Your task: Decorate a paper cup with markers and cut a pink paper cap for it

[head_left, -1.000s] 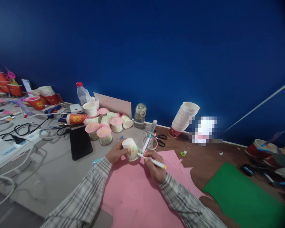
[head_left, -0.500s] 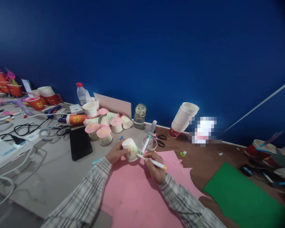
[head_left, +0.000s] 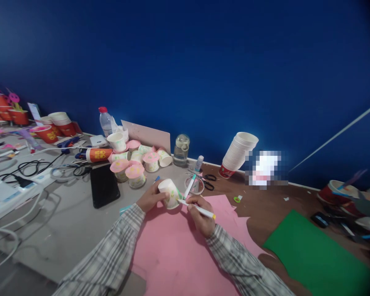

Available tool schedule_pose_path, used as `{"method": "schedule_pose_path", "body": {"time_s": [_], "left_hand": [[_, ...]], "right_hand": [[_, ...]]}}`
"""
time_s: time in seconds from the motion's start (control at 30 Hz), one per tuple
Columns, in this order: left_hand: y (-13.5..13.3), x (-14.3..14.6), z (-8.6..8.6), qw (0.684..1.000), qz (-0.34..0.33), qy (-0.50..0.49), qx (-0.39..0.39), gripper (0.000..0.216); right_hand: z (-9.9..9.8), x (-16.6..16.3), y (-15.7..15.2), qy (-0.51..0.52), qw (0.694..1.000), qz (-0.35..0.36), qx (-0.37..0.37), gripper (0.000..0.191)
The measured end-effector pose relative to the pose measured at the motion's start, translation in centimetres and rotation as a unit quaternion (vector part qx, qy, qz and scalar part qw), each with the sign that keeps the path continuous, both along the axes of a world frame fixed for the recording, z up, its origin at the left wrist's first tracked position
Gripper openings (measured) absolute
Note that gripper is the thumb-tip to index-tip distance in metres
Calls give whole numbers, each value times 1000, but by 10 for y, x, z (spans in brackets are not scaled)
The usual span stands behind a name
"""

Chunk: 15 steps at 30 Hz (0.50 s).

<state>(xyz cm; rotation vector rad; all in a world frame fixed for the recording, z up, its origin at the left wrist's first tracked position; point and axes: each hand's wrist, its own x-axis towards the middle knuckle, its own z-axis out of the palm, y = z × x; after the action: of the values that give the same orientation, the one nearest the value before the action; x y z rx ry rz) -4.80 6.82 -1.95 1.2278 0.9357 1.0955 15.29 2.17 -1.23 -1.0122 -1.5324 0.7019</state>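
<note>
My left hand grips a small white paper cup tilted on its side above a pink paper sheet. My right hand is closed on a white marker with a yellow end, its tip touching the cup's side. A second marker with a teal cap sticks up between the same fingers. Both sleeves are plaid.
Behind the hands stand several paper cups with pink tops, a black tablet, a glass jar, a water bottle, scissors and a stack of white cups. A green sheet lies right; cables lie left.
</note>
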Motion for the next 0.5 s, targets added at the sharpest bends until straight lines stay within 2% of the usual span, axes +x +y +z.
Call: {"method": "schedule_pose_path", "body": {"time_s": [0.23, 0.5], "left_hand": [[-2, 1, 4, 1000, -3, -6, -7, 50], [-2, 1, 6, 1000, -4, -3, -6, 50]], "right_hand": [[-1, 1, 1, 38, 999, -27, -21, 13], [-2, 0, 1, 4, 1000, -25, -16, 13]]}}
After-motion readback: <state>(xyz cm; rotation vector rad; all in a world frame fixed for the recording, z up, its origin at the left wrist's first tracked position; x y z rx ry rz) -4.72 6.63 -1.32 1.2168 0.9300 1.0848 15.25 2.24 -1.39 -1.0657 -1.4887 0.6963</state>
